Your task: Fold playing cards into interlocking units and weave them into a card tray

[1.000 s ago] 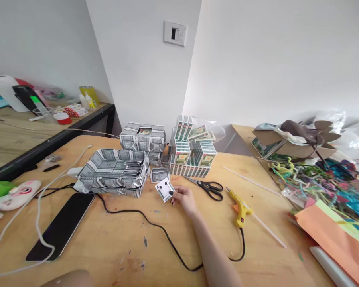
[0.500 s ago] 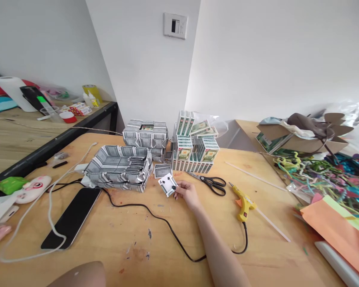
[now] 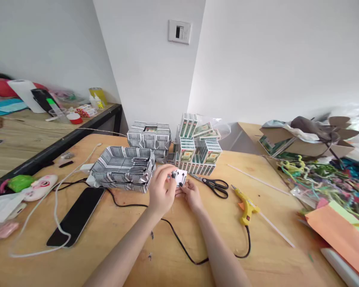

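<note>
Between my two hands is a playing card [image 3: 181, 175], face side toward me, showing a four and spades. My left hand [image 3: 162, 189] pinches its upper left part with thumb and fingers. From the lower right, my right hand [image 3: 190, 194] grips it too, fingers partly behind it. Left of my hands stands a tray folded from patterned cards [image 3: 122, 163], with folded card pieces [image 3: 142, 165] inside at its right end. Behind the card rise stacked card boxes [image 3: 187, 153]. Black-handled scissors [image 3: 215, 186] lie right of my right hand.
A yellow glue gun [image 3: 245, 205] with a black cord lies at right, near a glue stick [image 3: 277, 229]. A phone [image 3: 77, 215] and white cable [image 3: 55, 207] are at left. Another card-built box [image 3: 149, 137] stands at the back. Pipe cleaners [image 3: 323, 183] and orange paper [image 3: 341, 227] crowd the right.
My left hand has come up from the lower left and taken hold of the card. My right hand still holds it, now slightly further right in the view.
</note>
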Motion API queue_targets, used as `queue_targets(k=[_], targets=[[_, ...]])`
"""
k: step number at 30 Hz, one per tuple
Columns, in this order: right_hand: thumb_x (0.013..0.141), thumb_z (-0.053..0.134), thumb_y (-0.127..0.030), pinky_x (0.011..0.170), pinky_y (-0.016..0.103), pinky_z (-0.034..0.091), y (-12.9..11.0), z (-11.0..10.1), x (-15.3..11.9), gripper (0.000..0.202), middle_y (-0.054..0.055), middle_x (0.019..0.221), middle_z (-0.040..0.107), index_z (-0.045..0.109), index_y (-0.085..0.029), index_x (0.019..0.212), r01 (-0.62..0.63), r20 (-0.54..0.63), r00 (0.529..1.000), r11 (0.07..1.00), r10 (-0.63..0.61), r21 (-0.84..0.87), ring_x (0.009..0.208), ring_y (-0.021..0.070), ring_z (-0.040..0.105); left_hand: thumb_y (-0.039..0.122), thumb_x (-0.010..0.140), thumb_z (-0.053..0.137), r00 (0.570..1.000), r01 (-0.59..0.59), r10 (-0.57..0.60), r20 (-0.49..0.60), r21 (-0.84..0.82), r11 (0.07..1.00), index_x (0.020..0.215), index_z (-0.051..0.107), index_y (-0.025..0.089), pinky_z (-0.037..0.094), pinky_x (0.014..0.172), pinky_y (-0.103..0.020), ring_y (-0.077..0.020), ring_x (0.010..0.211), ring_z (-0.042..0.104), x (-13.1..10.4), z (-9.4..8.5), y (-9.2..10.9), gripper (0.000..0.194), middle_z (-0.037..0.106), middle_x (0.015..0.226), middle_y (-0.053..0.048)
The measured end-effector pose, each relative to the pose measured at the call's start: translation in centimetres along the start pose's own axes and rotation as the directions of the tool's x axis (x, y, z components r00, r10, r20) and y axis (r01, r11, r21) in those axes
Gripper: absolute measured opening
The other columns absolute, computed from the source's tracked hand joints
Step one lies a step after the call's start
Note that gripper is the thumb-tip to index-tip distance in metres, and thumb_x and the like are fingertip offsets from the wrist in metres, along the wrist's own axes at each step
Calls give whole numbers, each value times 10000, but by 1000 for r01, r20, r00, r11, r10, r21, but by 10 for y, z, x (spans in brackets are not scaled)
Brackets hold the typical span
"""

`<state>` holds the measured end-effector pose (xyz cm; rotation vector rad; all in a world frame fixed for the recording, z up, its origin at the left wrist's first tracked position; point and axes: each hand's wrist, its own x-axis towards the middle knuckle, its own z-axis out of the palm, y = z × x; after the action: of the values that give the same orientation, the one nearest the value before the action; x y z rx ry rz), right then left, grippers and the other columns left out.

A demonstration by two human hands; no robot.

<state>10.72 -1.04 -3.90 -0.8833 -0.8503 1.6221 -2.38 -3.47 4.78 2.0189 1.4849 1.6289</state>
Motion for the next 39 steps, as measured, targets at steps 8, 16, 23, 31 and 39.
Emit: queue_targets(k=[8, 16, 23, 31, 39], targets=[[667, 662, -393, 425, 243, 471, -5, 8, -5, 337, 5, 555, 633, 443, -189, 821, -23, 41, 999, 994, 27, -111, 451, 162, 612, 229, 827, 368, 894, 421, -400, 201, -74, 904, 958, 555, 160, 438, 684, -299, -189, 773, 569, -20, 58, -62, 239, 624, 868, -71], [739, 548, -439, 313, 196, 365, -6, 18, -10, 276, -62, 521, 561, 449, -222, 878, 30, -124, 991, 997, -39, -69, 365, 108, 505, 265, 814, 393, 866, 476, -377, 329, -313, 822, 936, 560, 168, 430, 616, -248, -152, 682, 550, -25, 53, -57, 229, 614, 820, -42], [718, 553, -377, 316, 201, 337, -1, 24, -14, 207, -68, 516, 517, 475, -211, 814, 7, -230, 973, 997, 11, 76, 356, 91, 448, 218, 801, 402, 860, 508, -429, 275, -390, 768, 950, 533, 168, 444, 609, -232, -148, 720, 570, -30, 57, -46, 204, 612, 851, -49], [699, 539, -339, 292, 190, 291, 4, 24, -14, 213, -82, 506, 482, 469, -223, 863, 31, -270, 963, 996, -8, 81, 329, 83, 408, 210, 790, 410, 843, 538, -475, 254, -430, 725, 942, 516, 173, 410, 473, -189, -109, 563, 533, -35, 63, -45, 189, 586, 779, -28], [756, 449, -316, 313, 197, 307, -3, 22, -15, 190, -74, 468, 476, 478, -217, 915, 93, -226, 967, 990, -115, -105, 324, 94, 413, 221, 780, 399, 772, 634, -513, 375, -508, 583, 842, 517, 163, 404, 446, -182, -92, 505, 497, -30, 67, -44, 146, 547, 681, 3]])
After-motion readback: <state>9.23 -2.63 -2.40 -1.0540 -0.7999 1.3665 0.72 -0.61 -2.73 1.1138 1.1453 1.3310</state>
